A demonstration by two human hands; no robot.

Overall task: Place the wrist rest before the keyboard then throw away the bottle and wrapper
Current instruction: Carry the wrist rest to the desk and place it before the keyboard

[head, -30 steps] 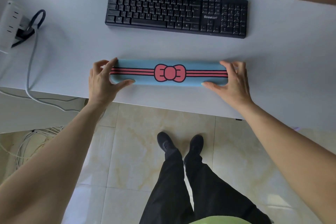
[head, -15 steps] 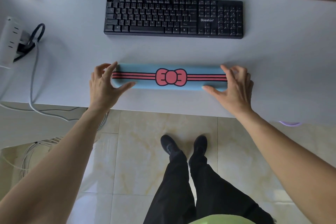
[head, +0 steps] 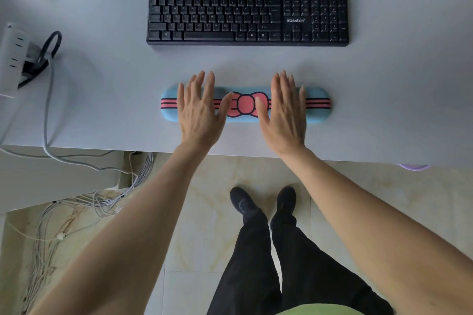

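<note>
Hands flat: left hand [head: 199, 112], right hand [head: 284, 112] | padded oblong wrist rest [head: 317, 106]

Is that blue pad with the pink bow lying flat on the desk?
Flat. The wrist rest lies lengthwise on the desk, bow side up, under both open hands.

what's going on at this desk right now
A person stands at a white desk with both hands open and flat over a blue wrist rest: left hand left of its pink bow, right hand right of it. The rest lies before the black keyboard, with a gap between them. No bottle or wrapper is in view.
</note>
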